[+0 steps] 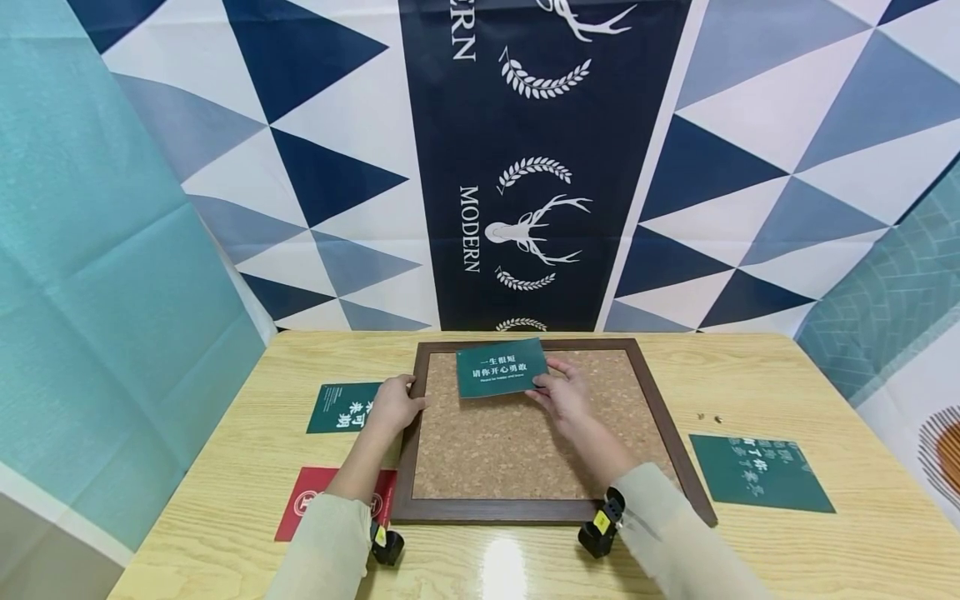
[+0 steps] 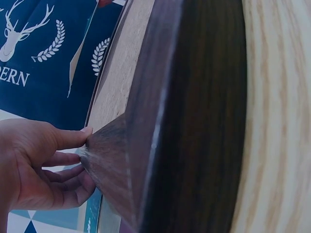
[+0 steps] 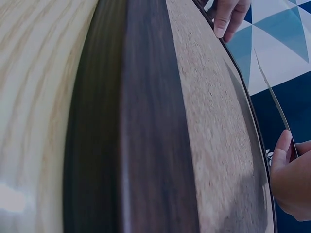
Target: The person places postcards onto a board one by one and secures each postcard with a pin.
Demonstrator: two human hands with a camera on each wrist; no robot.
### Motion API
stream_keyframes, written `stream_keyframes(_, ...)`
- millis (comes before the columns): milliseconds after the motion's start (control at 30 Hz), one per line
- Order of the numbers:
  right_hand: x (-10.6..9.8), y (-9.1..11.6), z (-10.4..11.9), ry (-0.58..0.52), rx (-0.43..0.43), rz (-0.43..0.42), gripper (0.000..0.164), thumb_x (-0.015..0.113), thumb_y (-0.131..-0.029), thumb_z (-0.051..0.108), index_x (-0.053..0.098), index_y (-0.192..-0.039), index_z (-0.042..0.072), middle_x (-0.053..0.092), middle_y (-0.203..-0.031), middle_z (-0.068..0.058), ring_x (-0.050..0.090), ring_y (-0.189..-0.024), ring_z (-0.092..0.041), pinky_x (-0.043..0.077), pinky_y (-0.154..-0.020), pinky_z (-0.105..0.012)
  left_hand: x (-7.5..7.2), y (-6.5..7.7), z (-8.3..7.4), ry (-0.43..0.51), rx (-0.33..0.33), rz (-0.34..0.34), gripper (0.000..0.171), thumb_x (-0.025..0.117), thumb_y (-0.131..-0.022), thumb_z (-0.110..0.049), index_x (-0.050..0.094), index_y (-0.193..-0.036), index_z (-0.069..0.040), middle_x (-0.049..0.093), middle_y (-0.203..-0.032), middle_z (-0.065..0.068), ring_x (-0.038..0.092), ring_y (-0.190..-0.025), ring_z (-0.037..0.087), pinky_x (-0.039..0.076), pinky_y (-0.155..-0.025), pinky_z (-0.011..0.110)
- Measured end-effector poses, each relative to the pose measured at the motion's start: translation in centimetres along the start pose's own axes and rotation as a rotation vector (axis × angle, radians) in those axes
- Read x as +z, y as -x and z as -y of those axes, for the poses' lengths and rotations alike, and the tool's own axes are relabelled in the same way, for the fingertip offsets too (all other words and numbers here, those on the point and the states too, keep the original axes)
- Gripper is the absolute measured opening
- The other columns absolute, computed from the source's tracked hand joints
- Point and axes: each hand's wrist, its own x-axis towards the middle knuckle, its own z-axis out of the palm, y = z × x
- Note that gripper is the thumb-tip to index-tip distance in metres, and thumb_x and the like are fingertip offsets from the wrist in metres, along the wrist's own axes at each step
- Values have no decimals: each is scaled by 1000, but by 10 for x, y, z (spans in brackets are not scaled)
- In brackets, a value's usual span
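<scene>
A cork board [image 1: 517, 458] with a dark brown wooden frame lies flat on the table. My right hand [image 1: 567, 400] pinches a dark green card [image 1: 495, 379] with white lettering by its right edge, above the upper part of the cork. In the right wrist view the card [image 3: 273, 94] appears edge-on, tilted up from the board, between the thumb and fingers of the right hand [image 3: 294, 184]. My left hand [image 1: 393, 404] grips the frame's left side near the upper corner. The left wrist view shows the left hand [image 2: 43, 165] with its thumb on the frame's top and fingers along its side.
To the left lie another green card [image 1: 330, 410] and a red card [image 1: 300, 492], partly hidden by the left arm. At the right are a green card [image 1: 765, 483] and small dark bits [image 1: 717, 418]. A patterned cloth [image 1: 360, 167] hangs behind the table.
</scene>
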Motion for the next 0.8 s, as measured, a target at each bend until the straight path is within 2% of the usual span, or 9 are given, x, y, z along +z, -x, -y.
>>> stream_keyframes(300,5,0,-4,-19,-10,-7,50,49,-78,-10,32,-124,2,50,-76,-4,54,-62,-10,52,-63,-22,0,1,0,-5,2,-1,51,61,-82,-19,45,-126,2,56,-113,21,58,-97,31,50,-74,38)
stream_keyframes(500,7,0,-7,4,-10,-7,52,49,-78,-9,33,-126,2,48,-85,-7,54,-64,-10,52,-67,-24,-1,0,0,-3,6,0,51,61,-82,-19,45,-126,2,56,-113,21,58,-97,31,50,-75,38)
stream_keyframes(800,9,0,-12,-3,7,-27,51,49,-77,-10,35,-125,2,46,-88,-8,53,-62,-11,52,-61,-21,-1,1,-1,-4,4,-8,50,61,-83,-18,45,-125,2,56,-113,21,58,-97,30,50,-76,39)
